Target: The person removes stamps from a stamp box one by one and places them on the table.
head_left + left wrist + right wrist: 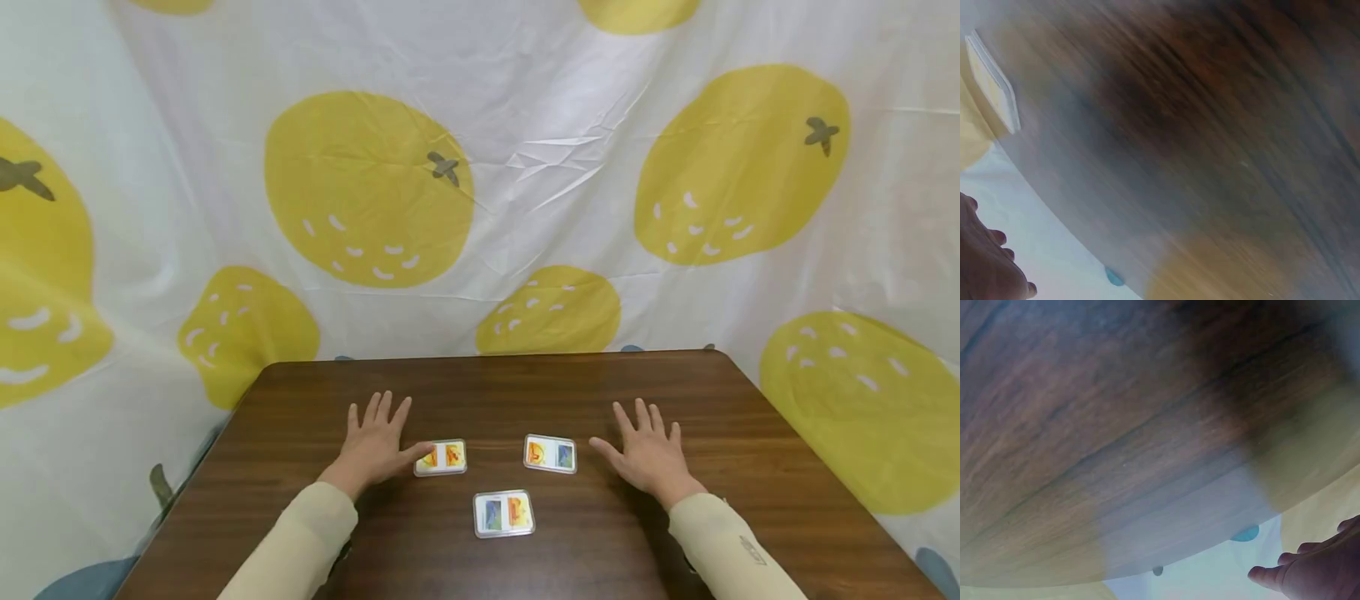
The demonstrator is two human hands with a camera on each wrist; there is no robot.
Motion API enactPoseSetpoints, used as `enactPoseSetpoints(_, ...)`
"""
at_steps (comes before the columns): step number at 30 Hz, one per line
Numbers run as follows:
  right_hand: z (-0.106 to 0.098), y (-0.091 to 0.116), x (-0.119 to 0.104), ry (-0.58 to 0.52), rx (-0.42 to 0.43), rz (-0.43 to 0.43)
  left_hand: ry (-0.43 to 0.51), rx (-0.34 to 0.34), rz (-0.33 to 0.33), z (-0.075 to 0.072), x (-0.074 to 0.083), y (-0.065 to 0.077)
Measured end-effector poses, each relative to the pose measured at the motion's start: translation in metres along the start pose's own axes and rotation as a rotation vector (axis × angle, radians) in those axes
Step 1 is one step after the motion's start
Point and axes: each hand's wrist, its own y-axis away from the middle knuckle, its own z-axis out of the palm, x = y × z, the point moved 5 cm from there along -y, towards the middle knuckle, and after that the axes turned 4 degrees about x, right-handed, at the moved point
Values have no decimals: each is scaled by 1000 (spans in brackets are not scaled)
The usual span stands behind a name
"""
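My left hand [372, 444] is spread with straight fingers over the table's left half, holding nothing. Its thumb overlaps the corner of a clear-cased card with two orange pictures [454, 456]; whether it touches the card I cannot tell. On the right, my right hand [651, 454] is likewise spread and holds nothing. Just left of its thumb lies a cased card with an orange and a blue picture [551, 454]. Nearer to me, between the hands, lies another cased card with a blue and an orange picture [504, 513]. The left wrist view shows one card [994, 87] at its edge.
All three cards lie flat on a dark brown wooden table [600, 550] with rounded far corners. Behind it hangs a white curtain [525, 83] printed with large yellow fruit. Its folds also run down both sides of the table.
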Motion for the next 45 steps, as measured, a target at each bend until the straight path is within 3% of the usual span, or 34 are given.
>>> enactPoseSetpoints(9, 1, 1, -10, 3, 6, -26, 5, -15, 49, 7, 22, -9)
enactPoseSetpoints(20, 2, -3, -19, -8, 24, -72, 32, -7, 86, 2, 46, -20)
enactPoseSetpoints(33, 3, -4, -27, -13, 28, -114, 68, -14, 139, 7, 71, -28)
enactPoseSetpoints(45, 9, 0, -36, -66, -8, -136, 147, -68, 170, 22, 90, -33)
